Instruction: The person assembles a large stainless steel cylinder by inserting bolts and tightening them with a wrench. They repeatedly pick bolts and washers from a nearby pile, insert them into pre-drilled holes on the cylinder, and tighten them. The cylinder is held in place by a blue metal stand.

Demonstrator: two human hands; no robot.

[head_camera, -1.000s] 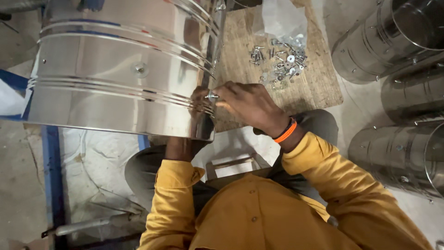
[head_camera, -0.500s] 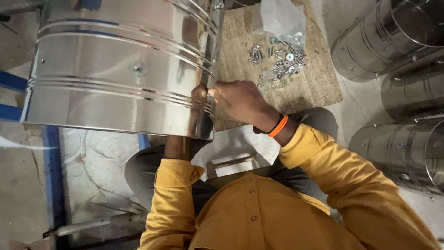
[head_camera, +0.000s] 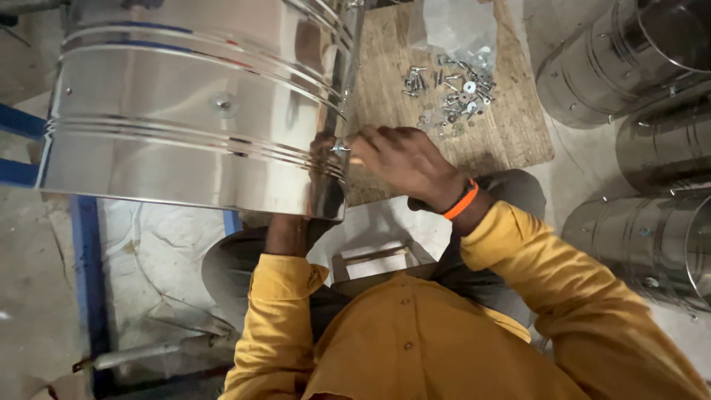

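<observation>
Pinching a small bolt (head_camera: 340, 147) at the rim of a large steel drum (head_camera: 200, 111), right hand (head_camera: 404, 159) in a narrow fingertip grip. Left hand hidden under the drum, grip impossible to tell. Loose bolts and washers (head_camera: 452, 89) scattered on a wooden board (head_camera: 511, 133) near its far edge.

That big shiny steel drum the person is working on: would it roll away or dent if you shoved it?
The steel drum lies on its side, so its round wall would probably roll if pushed. It looks like thin polished sheet with stiffening ribs, likely light for its size and slippery. The right hand at its rim and the left forearm reaching under it may be what steadies it.
</observation>
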